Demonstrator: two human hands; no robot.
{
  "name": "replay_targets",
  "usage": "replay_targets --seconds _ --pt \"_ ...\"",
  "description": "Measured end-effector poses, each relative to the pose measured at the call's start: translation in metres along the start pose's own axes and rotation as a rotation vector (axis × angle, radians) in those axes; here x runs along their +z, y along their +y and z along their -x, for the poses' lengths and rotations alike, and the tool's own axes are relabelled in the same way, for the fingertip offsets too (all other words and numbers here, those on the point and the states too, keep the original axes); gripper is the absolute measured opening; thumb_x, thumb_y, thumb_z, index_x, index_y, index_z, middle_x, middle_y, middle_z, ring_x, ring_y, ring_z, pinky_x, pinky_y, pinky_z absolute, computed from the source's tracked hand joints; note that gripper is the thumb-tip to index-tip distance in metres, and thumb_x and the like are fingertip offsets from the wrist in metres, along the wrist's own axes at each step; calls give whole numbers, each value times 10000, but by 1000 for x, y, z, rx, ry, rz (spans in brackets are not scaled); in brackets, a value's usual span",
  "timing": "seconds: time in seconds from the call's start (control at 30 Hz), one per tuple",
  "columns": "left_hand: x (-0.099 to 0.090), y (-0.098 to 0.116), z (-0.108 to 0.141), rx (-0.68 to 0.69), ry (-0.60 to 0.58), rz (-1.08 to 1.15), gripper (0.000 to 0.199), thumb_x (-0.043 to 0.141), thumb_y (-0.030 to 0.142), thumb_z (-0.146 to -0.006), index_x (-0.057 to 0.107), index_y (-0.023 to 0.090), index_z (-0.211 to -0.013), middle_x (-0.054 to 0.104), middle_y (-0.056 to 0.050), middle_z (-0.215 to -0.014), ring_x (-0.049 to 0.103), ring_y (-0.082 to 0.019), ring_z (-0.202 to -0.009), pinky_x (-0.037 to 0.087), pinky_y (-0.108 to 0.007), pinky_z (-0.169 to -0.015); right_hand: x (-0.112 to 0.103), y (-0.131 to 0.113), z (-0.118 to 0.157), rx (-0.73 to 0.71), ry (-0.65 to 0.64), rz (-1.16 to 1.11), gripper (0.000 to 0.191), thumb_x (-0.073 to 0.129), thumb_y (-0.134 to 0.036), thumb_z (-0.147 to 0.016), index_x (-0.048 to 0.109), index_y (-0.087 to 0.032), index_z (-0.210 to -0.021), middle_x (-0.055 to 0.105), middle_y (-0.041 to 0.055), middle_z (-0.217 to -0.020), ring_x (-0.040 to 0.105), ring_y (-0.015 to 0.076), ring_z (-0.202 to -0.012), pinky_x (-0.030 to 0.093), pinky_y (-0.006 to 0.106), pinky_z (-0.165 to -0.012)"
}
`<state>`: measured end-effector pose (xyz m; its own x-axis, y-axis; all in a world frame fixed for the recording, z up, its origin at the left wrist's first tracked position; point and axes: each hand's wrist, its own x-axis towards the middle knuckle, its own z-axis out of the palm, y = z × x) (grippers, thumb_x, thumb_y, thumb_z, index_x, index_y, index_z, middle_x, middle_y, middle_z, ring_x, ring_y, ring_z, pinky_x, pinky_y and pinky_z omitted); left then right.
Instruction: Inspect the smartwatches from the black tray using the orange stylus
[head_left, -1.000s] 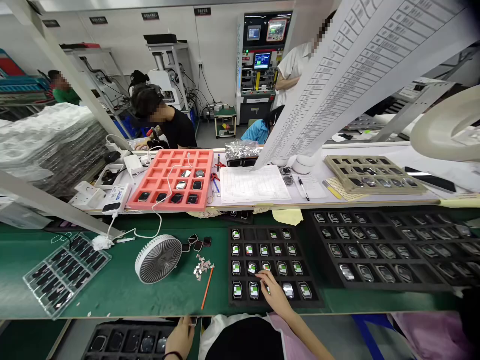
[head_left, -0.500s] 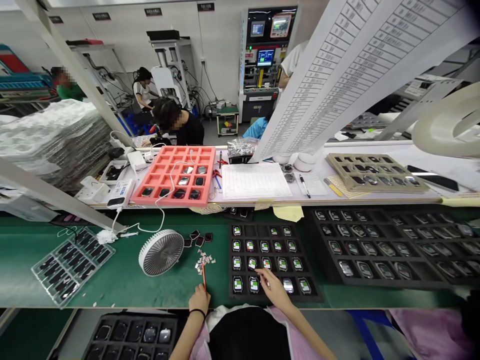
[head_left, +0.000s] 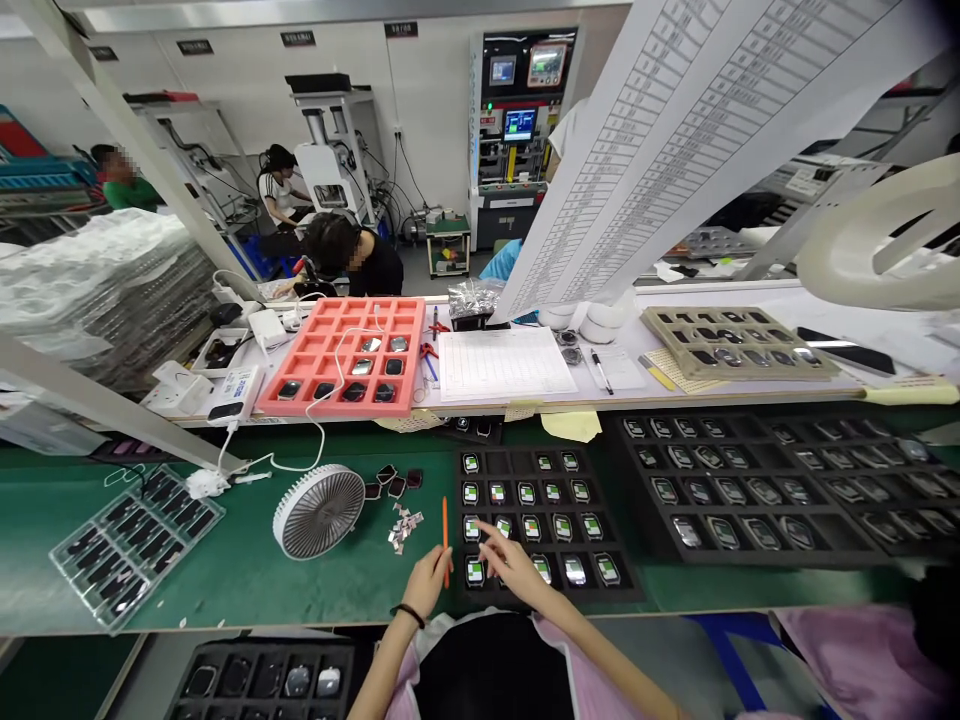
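My left hand is closed on an orange stick, held upright just left of the black foam tray. Rows of watches with lit green-and-white screens sit in that tray. Over its lower left part is my right hand, fingers partly spread near a watch; nothing shows between them. Small pale labels lie scattered on the green table left of the stick. Behind them rest several dark watches.
A white fan stands left of the labels, beyond it a clear tray. Other black trays lie at the right. The shelf holds a pink tray and papers. People work behind.
My left hand has moved right and lifted the orange stick away from the labels. My right hand has shifted left across the tray, and its fingers have spread. The view has shifted slightly.
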<state>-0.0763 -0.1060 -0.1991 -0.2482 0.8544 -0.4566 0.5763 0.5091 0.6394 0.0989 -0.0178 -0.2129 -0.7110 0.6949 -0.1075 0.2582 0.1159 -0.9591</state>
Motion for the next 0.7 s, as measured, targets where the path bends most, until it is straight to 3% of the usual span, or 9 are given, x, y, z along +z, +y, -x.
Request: replay_targets --seconds 0.13,0.27,0.4,0.5,0.6,0.7 --pt "2 34 -8 178 -16 151 422 241 469 -930 481 196 -715 587 -12 -734 565 -150 -727 434 -244 -725 4 -11 -12 14 42 -100 487 277 -352 -972 304 -237 -1444 541 -33 -664 498 112 -446 456 235 -475" --pt "7 51 -14 274 -72 214 499 205 531 -922 478 192 -679 517 11 -620 513 -138 -619 424 -246 -645 -13 -20 -14 -126 225 124 453 331 -296 -961 383 -243 -1408 590 5 -746 569 148 -606 477 264 -607" --pt "18 60 -15 338 -123 183 498 244 513 -926 502 186 -653 530 3 -609 519 -138 -599 424 -250 -634 -26 -16 -13 -147 256 401 287 401 -285 -938 634 -261 -1102 665 43 -891 634 189 -781 489 285 -693" --pt "26 65 -22 371 -141 136 466 266 445 -941 538 186 -666 584 -13 -672 562 -148 -658 444 -252 -680 -32 -5 -17 -86 318 436 242 458 -346 -927 641 -233 -816 666 32 -802 638 198 -743 477 283 -663" --pt "25 69 -47 358 -117 74 419 297 375 -951 587 187 -715 625 -30 -764 607 -161 -761 464 -259 -756 -53 13 -31 10 431 453 330 401 -401 -955 587 -208 -763 630 35 -698 621 194 -643 464 285 -605" --pt "16 71 -92 279 -33 -13 274 367 255 -936 624 176 -885 643 -61 -951 614 -173 -926 460 -283 -870 -92 37 -52 113 558 445 405 269 -368 -1002 586 -181 -835 618 46 -679 614 180 -598 471 282 -566"
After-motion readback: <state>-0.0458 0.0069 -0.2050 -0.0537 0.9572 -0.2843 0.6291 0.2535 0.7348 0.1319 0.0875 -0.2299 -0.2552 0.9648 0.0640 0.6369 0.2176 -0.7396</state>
